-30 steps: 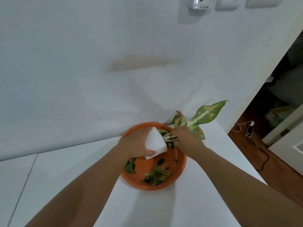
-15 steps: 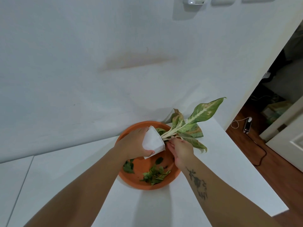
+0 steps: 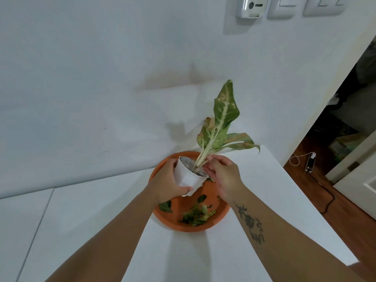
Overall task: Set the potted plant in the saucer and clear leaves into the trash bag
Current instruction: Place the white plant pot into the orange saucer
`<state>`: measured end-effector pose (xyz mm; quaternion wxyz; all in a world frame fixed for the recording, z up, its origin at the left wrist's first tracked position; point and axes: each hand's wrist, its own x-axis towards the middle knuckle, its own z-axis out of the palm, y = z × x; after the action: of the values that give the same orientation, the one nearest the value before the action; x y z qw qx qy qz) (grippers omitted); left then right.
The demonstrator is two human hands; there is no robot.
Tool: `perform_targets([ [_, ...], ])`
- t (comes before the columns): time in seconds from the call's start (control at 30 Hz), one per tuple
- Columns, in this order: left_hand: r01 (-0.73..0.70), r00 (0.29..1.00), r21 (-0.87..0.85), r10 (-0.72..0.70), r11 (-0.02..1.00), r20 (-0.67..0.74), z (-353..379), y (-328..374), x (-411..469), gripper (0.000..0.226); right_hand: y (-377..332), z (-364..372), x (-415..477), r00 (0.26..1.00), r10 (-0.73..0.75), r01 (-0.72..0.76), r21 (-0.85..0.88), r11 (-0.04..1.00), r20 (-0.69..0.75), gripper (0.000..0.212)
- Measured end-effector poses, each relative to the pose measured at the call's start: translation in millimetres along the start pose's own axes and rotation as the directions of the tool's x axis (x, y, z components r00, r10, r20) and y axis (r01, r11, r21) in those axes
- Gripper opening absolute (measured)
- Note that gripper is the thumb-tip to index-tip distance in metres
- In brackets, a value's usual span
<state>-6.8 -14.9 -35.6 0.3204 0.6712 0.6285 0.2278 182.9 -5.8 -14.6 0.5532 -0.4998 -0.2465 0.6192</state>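
Observation:
My left hand point(image 3: 166, 184) grips a small white pot point(image 3: 188, 178) from its left side and holds it above the orange saucer point(image 3: 215, 222), tilted a little to the right. A plant point(image 3: 221, 123) with long green and cream leaves rises from the pot. The fingertips of my right hand point(image 3: 222, 176) pinch the plant's stems just above the pot's rim. Several loose green leaf scraps point(image 3: 197, 215) lie in the front of the saucer. No trash bag is in view.
The saucer sits on a white table point(image 3: 85, 216) against a white wall. The table's right edge drops to a wooden floor point(image 3: 333, 200) with a black cable and a small device point(image 3: 310, 164). Wall switches point(image 3: 284, 7) are high on the wall.
The pot has swung from lying nearly sideways to almost upright, and the leaves now point up. My right hand shifted from below the stems to pinching them at the rim.

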Motion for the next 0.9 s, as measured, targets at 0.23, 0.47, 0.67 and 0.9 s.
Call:
perform_targets([
  [0.23,0.035,0.997,-0.148,-0.046,0.988,-0.067,9,-13,-8,0.101,0,10,-9,0.977,-0.152,0.193,-0.334,0.923,0.147,0.012],
  [0.47,0.094,0.992,-0.222,-0.110,0.970,-0.063,24,-17,-12,0.092,6,13,-20,0.970,-0.189,0.236,-0.413,0.880,0.153,0.012],
  [0.67,0.062,0.993,-0.263,-0.087,0.963,-0.085,28,-20,-17,0.098,10,7,-27,0.969,-0.221,0.247,-0.439,0.864,0.109,0.008],
  [0.9,0.055,0.985,-0.336,-0.105,0.940,-0.134,31,-14,-26,0.094,16,0,-30,0.947,-0.317,0.289,-0.567,0.771,0.051,0.008],
])
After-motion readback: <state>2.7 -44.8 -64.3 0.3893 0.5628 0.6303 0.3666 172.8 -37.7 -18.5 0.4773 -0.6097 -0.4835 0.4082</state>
